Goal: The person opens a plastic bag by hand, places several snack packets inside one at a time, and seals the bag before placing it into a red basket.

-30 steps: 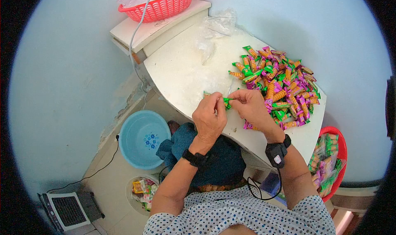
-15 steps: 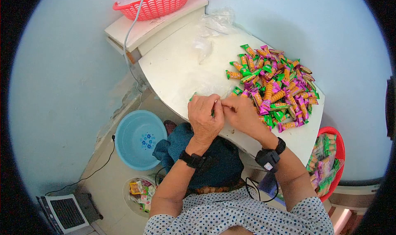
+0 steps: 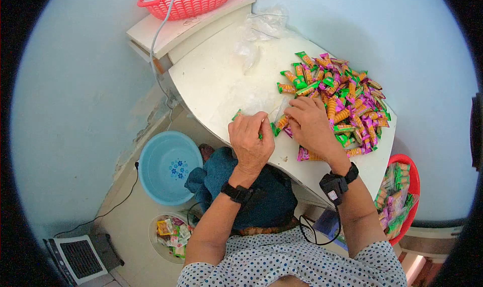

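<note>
My left hand is closed at the near edge of the table, its fingers pinched on a clear plastic bag. Green ends of snack packets poke out around these fingers; how many lie under the hand is hidden. My right hand has curled fingers at a clear film edge of the bag; its exact hold is partly hidden. Between the hands lies a green-ended biscuit packet. Right beyond my right hand spreads a heap of biscuit packets with green and purple ends.
Crumpled clear bags lie at the back of the white table. A red basket stands on a ledge. Below are a blue basin, a wrapper bin and a red tub of bagged packets.
My right hand has moved away from the left, rightward and up toward the heap. Film and a biscuit packet now show between the hands. My left hand has barely moved.
</note>
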`<action>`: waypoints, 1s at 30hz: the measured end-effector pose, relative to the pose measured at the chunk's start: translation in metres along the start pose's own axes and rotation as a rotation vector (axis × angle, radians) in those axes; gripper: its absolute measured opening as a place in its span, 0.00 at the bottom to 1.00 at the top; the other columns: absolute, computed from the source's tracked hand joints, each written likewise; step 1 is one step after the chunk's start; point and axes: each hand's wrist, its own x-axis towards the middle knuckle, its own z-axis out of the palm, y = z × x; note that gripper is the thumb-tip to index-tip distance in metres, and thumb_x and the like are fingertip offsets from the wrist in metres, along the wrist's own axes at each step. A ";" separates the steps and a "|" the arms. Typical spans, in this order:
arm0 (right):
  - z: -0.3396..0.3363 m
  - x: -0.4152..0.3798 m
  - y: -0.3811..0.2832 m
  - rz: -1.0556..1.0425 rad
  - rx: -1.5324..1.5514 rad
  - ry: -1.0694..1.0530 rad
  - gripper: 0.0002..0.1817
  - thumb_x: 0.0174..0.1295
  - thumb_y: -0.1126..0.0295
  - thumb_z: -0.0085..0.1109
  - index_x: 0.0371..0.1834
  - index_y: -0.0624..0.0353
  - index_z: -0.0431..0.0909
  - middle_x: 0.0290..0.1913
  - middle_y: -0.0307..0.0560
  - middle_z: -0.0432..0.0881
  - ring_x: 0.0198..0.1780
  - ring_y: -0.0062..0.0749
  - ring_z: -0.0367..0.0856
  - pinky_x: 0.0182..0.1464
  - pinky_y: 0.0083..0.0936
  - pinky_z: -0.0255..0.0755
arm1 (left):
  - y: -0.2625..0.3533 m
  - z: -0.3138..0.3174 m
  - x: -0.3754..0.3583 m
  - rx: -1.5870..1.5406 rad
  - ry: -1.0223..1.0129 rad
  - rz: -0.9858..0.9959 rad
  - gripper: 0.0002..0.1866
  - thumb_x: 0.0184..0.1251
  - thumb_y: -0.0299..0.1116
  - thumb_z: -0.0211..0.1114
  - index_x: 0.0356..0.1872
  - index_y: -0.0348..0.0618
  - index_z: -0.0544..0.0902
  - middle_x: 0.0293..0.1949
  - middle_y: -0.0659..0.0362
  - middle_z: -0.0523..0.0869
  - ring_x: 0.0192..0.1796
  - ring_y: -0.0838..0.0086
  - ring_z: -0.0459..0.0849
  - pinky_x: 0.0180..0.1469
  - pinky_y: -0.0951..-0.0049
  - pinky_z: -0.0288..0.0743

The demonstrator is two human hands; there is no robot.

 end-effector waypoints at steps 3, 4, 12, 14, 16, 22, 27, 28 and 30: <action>-0.014 0.001 0.002 0.026 0.068 -0.048 0.10 0.53 0.71 0.65 0.39 0.56 0.84 0.46 0.49 0.80 0.55 0.45 0.76 0.63 0.46 0.63 | 0.001 -0.001 0.000 0.003 0.001 -0.007 0.08 0.57 0.22 0.67 0.38 0.43 0.83 0.27 0.58 0.80 0.34 0.62 0.78 0.41 0.62 0.65; -0.017 0.001 0.002 0.044 0.096 -0.046 0.10 0.52 0.71 0.66 0.38 0.55 0.84 0.44 0.49 0.79 0.54 0.45 0.76 0.63 0.46 0.63 | 0.002 -0.001 0.000 0.002 -0.001 -0.014 0.08 0.56 0.22 0.67 0.38 0.43 0.83 0.27 0.58 0.80 0.34 0.62 0.78 0.41 0.62 0.66; -0.017 -0.001 0.008 0.024 0.083 -0.067 0.08 0.51 0.69 0.69 0.35 0.56 0.84 0.40 0.49 0.80 0.51 0.45 0.77 0.61 0.44 0.64 | 0.000 0.002 -0.001 0.009 0.012 -0.014 0.08 0.56 0.22 0.68 0.37 0.42 0.83 0.27 0.58 0.80 0.35 0.62 0.79 0.41 0.62 0.66; -0.016 -0.001 0.008 0.013 0.094 -0.063 0.08 0.52 0.70 0.69 0.35 0.57 0.83 0.38 0.49 0.80 0.49 0.46 0.78 0.60 0.45 0.65 | 0.000 0.002 -0.001 0.009 0.014 -0.020 0.08 0.56 0.22 0.68 0.38 0.42 0.83 0.26 0.58 0.80 0.35 0.62 0.79 0.41 0.62 0.66; -0.021 0.002 0.009 0.050 0.113 -0.037 0.07 0.53 0.70 0.68 0.35 0.57 0.83 0.37 0.51 0.81 0.48 0.47 0.79 0.59 0.44 0.67 | 0.000 0.002 -0.001 0.008 0.009 -0.039 0.08 0.56 0.22 0.68 0.38 0.42 0.83 0.26 0.58 0.80 0.35 0.62 0.78 0.41 0.62 0.66; -0.065 0.004 0.017 0.285 0.117 -0.006 0.11 0.55 0.70 0.66 0.41 0.60 0.84 0.40 0.53 0.84 0.49 0.49 0.82 0.55 0.41 0.74 | 0.001 0.002 0.001 0.003 0.018 -0.038 0.08 0.56 0.21 0.68 0.38 0.42 0.83 0.26 0.58 0.80 0.34 0.62 0.77 0.41 0.62 0.66; -0.093 0.004 0.006 0.340 0.259 -0.158 0.11 0.56 0.68 0.67 0.39 0.62 0.85 0.37 0.55 0.85 0.40 0.50 0.85 0.45 0.41 0.77 | 0.003 0.001 0.001 -0.001 0.010 -0.057 0.08 0.57 0.21 0.68 0.38 0.42 0.83 0.26 0.58 0.80 0.34 0.61 0.78 0.41 0.62 0.66; -0.088 0.004 0.004 0.306 0.290 -0.173 0.10 0.56 0.68 0.67 0.38 0.62 0.85 0.35 0.55 0.85 0.39 0.50 0.85 0.44 0.41 0.77 | 0.002 0.001 0.001 -0.005 0.009 -0.058 0.08 0.57 0.21 0.68 0.38 0.42 0.83 0.26 0.58 0.80 0.34 0.61 0.78 0.41 0.62 0.66; -0.070 0.004 0.001 0.238 0.352 -0.203 0.09 0.56 0.68 0.67 0.36 0.61 0.86 0.32 0.54 0.85 0.37 0.50 0.85 0.41 0.41 0.77 | 0.002 0.001 0.001 -0.004 0.011 -0.048 0.08 0.57 0.21 0.68 0.38 0.41 0.83 0.26 0.58 0.80 0.34 0.61 0.78 0.41 0.62 0.66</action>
